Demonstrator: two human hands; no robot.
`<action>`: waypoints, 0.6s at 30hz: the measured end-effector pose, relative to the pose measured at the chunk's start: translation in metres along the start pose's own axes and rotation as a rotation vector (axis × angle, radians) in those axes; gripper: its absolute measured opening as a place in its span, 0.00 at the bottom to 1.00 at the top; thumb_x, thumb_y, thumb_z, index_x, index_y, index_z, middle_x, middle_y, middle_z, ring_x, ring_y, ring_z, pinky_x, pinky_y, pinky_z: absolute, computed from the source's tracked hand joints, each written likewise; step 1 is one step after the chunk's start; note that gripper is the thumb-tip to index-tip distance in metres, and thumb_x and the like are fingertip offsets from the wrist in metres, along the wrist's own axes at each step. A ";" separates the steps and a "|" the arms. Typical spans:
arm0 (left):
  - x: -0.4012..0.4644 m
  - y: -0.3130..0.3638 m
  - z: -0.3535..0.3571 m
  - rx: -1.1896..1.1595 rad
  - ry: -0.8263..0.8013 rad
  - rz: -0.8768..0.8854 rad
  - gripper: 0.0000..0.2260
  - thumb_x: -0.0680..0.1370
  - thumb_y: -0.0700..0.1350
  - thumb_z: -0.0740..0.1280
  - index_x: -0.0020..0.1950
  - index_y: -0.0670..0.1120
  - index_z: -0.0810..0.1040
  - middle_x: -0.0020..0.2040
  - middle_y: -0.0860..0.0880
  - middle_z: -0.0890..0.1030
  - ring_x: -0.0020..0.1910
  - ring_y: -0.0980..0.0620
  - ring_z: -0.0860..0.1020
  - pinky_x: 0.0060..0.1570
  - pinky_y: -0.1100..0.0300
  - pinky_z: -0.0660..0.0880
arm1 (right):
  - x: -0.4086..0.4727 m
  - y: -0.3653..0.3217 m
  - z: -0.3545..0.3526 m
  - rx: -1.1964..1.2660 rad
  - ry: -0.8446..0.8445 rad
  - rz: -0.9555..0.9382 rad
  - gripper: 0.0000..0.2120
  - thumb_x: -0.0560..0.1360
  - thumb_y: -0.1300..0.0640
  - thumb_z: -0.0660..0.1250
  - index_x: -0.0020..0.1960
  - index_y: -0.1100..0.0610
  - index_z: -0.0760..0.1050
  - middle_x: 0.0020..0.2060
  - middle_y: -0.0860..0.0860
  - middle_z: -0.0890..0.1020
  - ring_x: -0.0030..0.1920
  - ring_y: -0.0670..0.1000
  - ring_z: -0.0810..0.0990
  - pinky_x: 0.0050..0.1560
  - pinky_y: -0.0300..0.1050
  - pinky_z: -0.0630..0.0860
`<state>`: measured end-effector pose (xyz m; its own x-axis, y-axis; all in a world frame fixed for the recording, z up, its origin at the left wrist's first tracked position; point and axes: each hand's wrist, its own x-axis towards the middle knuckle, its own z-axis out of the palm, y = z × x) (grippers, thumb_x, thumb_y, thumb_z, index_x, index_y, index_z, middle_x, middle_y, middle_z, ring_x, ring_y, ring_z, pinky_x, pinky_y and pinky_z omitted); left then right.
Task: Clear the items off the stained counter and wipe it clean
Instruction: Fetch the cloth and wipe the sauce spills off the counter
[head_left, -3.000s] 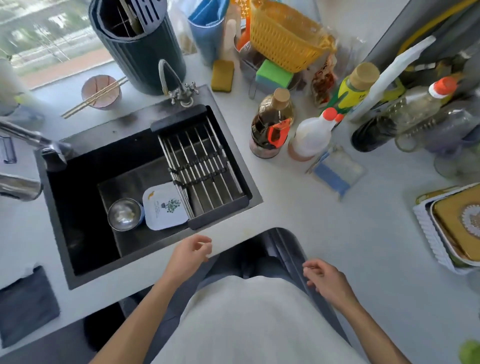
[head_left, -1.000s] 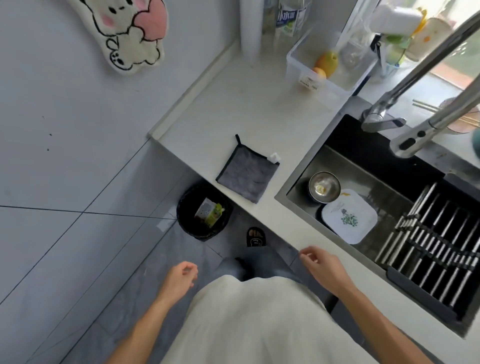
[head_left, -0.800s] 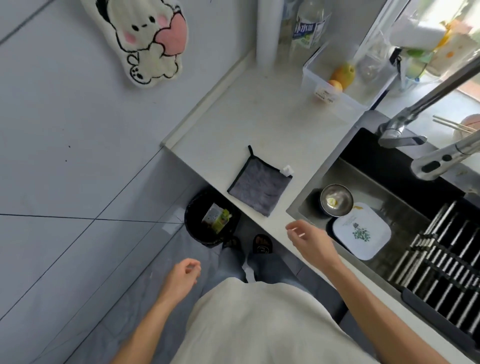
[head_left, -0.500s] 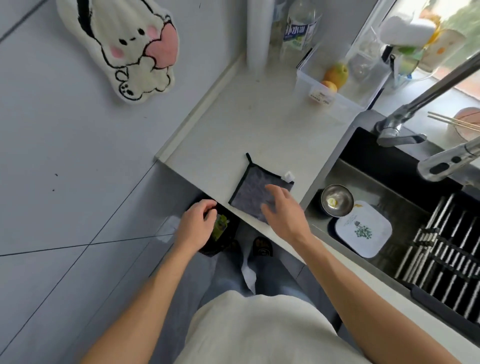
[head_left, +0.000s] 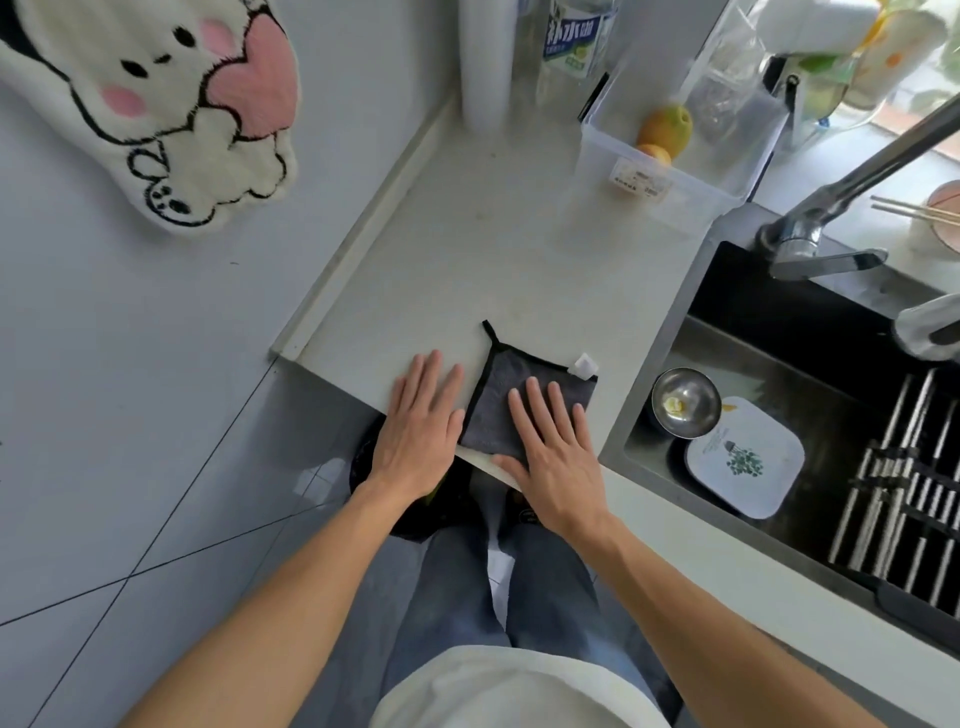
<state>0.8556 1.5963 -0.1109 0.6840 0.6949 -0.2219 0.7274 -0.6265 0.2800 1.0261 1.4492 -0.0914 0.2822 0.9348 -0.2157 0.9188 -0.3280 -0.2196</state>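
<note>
Pressing right hand flat on grey cloth at tabletop front edge, fingers spread wide, likely readying wipe; left hand flat beside it, fingers open, bracing.

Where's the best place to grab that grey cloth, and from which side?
Probably the near edge of the grey cloth, from the person's side. It lies flat with that edge at the rim of the counter, so fingers can pinch it there. The right hand already lies flat on it; the left hand rests beside it.
</note>
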 end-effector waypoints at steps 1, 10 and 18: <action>0.000 -0.001 0.004 0.006 0.011 0.004 0.28 0.87 0.56 0.45 0.87 0.51 0.47 0.87 0.46 0.42 0.85 0.47 0.38 0.82 0.47 0.42 | 0.001 -0.001 0.001 -0.010 0.022 0.006 0.36 0.83 0.35 0.53 0.85 0.50 0.50 0.84 0.51 0.50 0.84 0.56 0.46 0.82 0.58 0.47; 0.001 -0.001 -0.010 -0.056 -0.066 0.003 0.29 0.87 0.56 0.51 0.86 0.51 0.49 0.86 0.46 0.42 0.85 0.47 0.37 0.82 0.48 0.41 | 0.018 -0.009 -0.036 0.150 0.014 0.138 0.20 0.87 0.46 0.55 0.75 0.49 0.72 0.78 0.47 0.70 0.81 0.51 0.63 0.79 0.51 0.61; -0.063 0.010 -0.057 -0.532 0.008 -0.172 0.17 0.87 0.52 0.57 0.68 0.50 0.81 0.66 0.54 0.81 0.69 0.58 0.73 0.73 0.57 0.70 | 0.005 0.003 -0.101 0.740 -0.130 0.294 0.11 0.84 0.45 0.62 0.43 0.42 0.75 0.32 0.39 0.79 0.34 0.40 0.76 0.36 0.34 0.69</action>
<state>0.8163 1.5659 -0.0412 0.5556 0.7756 -0.2997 0.6988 -0.2402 0.6738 1.0581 1.4664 0.0035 0.4077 0.7879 -0.4615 0.3783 -0.6057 -0.7000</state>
